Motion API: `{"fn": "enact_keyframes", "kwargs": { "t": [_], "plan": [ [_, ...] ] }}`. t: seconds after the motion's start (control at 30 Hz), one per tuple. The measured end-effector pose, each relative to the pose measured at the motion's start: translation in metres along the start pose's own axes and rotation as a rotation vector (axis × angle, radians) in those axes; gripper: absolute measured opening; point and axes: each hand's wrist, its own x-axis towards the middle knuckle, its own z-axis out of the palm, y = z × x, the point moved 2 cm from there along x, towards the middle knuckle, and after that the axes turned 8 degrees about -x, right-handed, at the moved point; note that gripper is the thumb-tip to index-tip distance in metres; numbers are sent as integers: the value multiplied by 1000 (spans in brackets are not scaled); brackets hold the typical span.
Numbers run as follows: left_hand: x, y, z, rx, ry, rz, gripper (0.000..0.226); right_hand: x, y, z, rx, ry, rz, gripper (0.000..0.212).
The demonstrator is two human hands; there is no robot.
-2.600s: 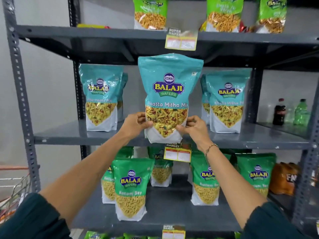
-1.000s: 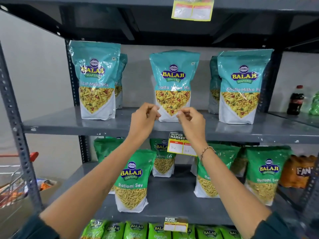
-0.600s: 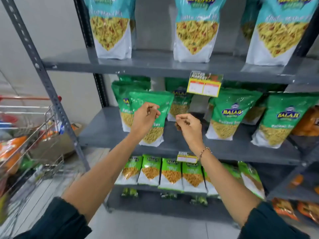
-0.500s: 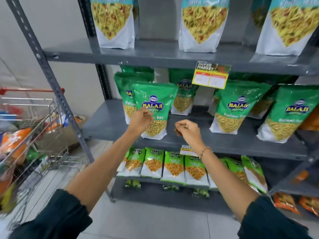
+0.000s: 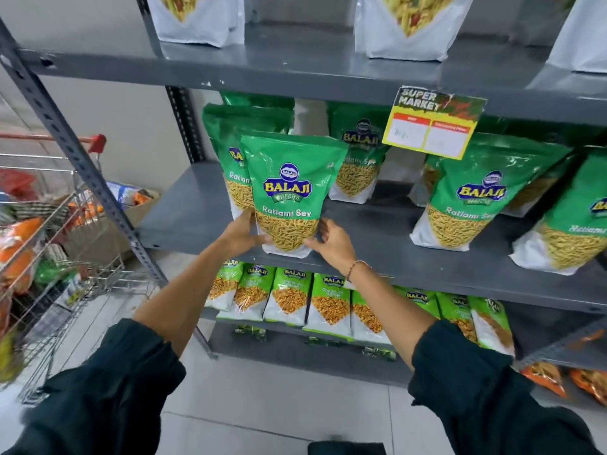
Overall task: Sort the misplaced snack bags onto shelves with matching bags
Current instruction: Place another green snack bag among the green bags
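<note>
a green ratlami sev bag (image 5: 289, 195) stands upright near the centre of the frame, at the front edge of the middle shelf (image 5: 377, 254), and both hands hold it by its lower corners. the left hand (image 5: 241, 234) presses against the bag's lower left side, its grip clamped on the pouch with the thumb across the front; the right hand (image 5: 330, 243) cups the lower right corner, fingers curled around the edge and touching it, a thin bracelet (image 5: 356, 267) on its wrist. just behind the held bag another green bag (image 5: 230, 149) of the same kind stands, and more matching green bags (image 5: 466, 198) stand to the right along the same shelf. a yellow price tag (image 5: 432, 123) hangs from the shelf above, right of centre, where white bag bottoms (image 5: 402, 34) show at the top of the frame. lower down, a row of smaller light green bags (image 5: 292, 297) stands on the lower shelf. at the left edge of the frame sits a wire shopping cart (image 5: 59, 231) with a red handle, holding orange packets. the floor is pale tile, the wall behind light, and dark sleeves fill the bottom corners.
</note>
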Motion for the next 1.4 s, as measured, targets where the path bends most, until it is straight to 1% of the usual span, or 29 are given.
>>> {"fn": "enact_keyframes", "kwargs": {
  "t": [0.1, 0.2, 0.27, 0.37, 0.53, 0.67, 0.8, 1.0, 1.2, 1.37, 1.4],
  "plan": [
    [4, 2, -1, -182, 101, -25, 68, 9, 0, 3, 45, 55, 16, 50],
    [5, 12, 1, -216, 167, -9, 53, 13, 1, -6, 102, 57, 19, 43],
    [5, 26, 9, -229, 156, 22, 45, 15, 9, -18, 121, 69, 1, 42],
    [15, 50, 33, -284, 106, 66, 34, 19, 28, -48, 126, 140, 14, 41],
    [40, 96, 70, -283, 75, 139, 43, 33, 53, -99, 104, 242, 51, 37],
    [58, 106, 90, -313, 60, 136, 41, 48, 68, -116, 67, 260, 68, 38],
    [66, 97, 96, -297, 101, 115, 43, 56, 76, -113, 36, 225, 80, 35],
    [63, 97, 103, -314, 100, 112, 44, 59, 79, -107, 24, 219, 62, 35],
    [67, 94, 106, -307, 92, 93, 48, 55, 74, -108, 40, 205, 88, 35],
    [53, 100, 107, -202, 41, 68, 56, 52, 72, -108, -28, 132, 134, 40],
    [50, 101, 107, -181, 41, 66, 58, 54, 74, -107, -44, 142, 140, 41]
  ]
}}
